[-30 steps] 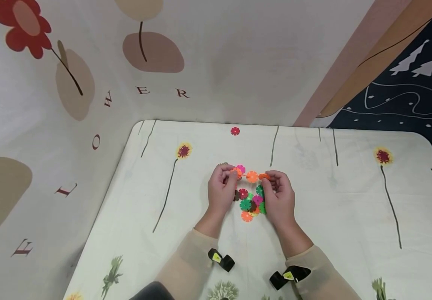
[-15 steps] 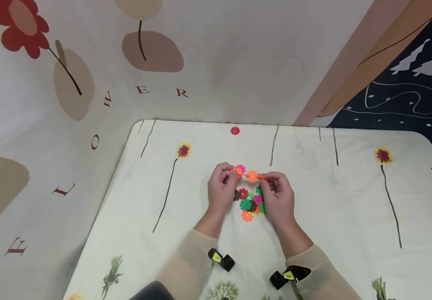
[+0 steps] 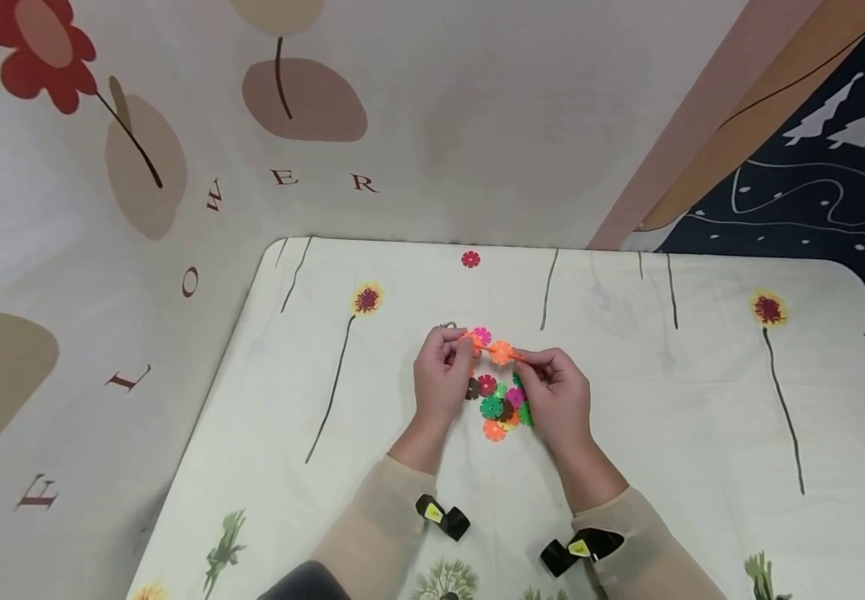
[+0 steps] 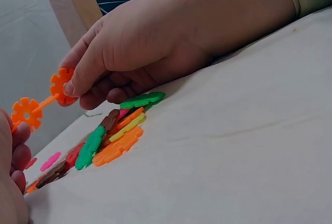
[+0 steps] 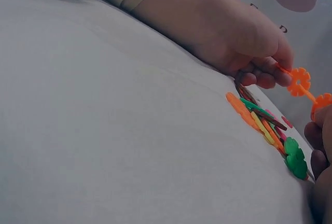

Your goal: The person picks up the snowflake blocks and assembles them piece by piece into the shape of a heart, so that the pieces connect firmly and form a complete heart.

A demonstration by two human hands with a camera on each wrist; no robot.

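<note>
Several orange notched plastic discs, slotted together into a short chain [image 3: 502, 352], stretch between the two hands just above the table. My left hand [image 3: 443, 375] pinches the chain's left end between thumb and fingers. At the other end, my right hand [image 3: 557, 392] pinches an orange disc [image 4: 61, 85] by thumb and fingertips. The right wrist view shows a face-on orange disc [image 5: 299, 82] near the left fingertips, joined to an edge-on one. Below the hands lies a loose pile of coloured discs, including a green disc [image 3: 491, 407]; the right hand hides part of it.
A pink disc [image 3: 482, 335] lies just beyond the left fingertips. One red disc [image 3: 471, 259] rests near the far edge of the table [image 3: 672, 433], whose white cover has printed flowers. Behind stands a pale wall [image 3: 507, 125] with printed shapes and letters.
My right fingertips have moved slightly left, toward the middle orange disc, which has also shifted a little left. The left hand has hardly moved, and the pile looks the same.
</note>
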